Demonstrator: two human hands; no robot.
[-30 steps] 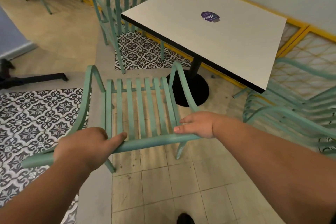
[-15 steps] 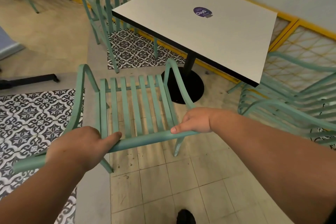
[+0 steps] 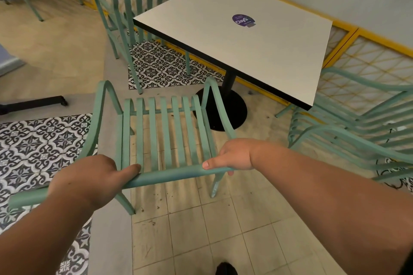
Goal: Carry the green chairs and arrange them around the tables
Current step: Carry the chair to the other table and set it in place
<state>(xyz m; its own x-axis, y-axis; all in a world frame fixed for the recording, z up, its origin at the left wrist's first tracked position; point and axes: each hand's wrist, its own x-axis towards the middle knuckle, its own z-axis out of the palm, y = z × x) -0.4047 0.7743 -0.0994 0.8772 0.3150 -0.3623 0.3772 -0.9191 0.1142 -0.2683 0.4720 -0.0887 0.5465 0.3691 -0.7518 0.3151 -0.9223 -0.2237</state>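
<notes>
A green slatted metal chair (image 3: 165,131) stands just in front of me, its seat facing the white square table (image 3: 241,35). My left hand (image 3: 89,176) grips the top rail of its backrest on the left. My right hand (image 3: 234,155) grips the same rail on the right, fingers curled under it. A second green chair (image 3: 138,4) sits at the table's far left side. A stack of several green chairs (image 3: 357,127) stands at the right, beside the table.
The table rests on a black round base (image 3: 223,109). A yellow-framed lattice fence (image 3: 362,56) runs behind the table. Patterned tiles (image 3: 40,145) lie at the left, a black table foot (image 3: 33,102) beyond them. My shoe tip (image 3: 225,269) shows below.
The chair and both hands have shifted slightly nearer the table, and the view has turned a little. Both grips on the rail are unchanged.
</notes>
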